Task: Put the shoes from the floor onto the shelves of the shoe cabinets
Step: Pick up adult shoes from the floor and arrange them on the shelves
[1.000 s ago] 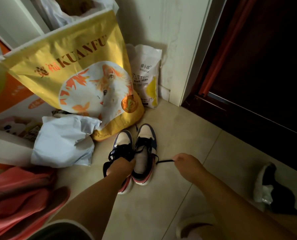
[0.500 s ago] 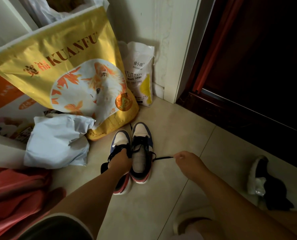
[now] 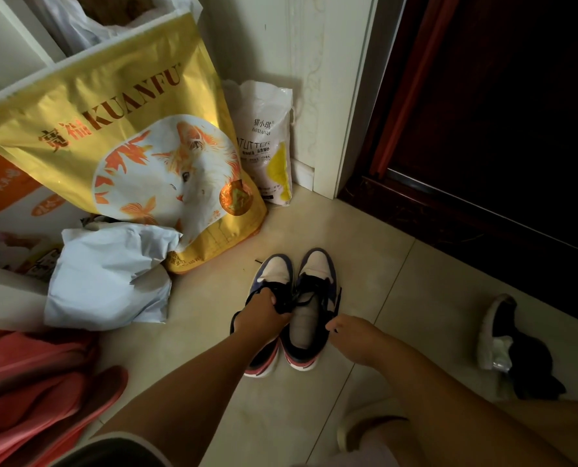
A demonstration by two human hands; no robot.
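Sneakers (image 3: 294, 308) side by side on floor (image 3: 365, 264), near yellow bag (image 3: 129, 146). Left hand (image 3: 264, 318) fingers curled into left shoe's laces and collar. Right hand (image 3: 351, 332) pinches lace end at right shoe, likely tucking it before lift. Pair paired for one carry.

The big yellow bag (image 3: 122, 136) with a cat picture says "KUANFU" in brown letters. The small white bag (image 3: 264, 139) beside it reads "LITTER"; its other words are too small.
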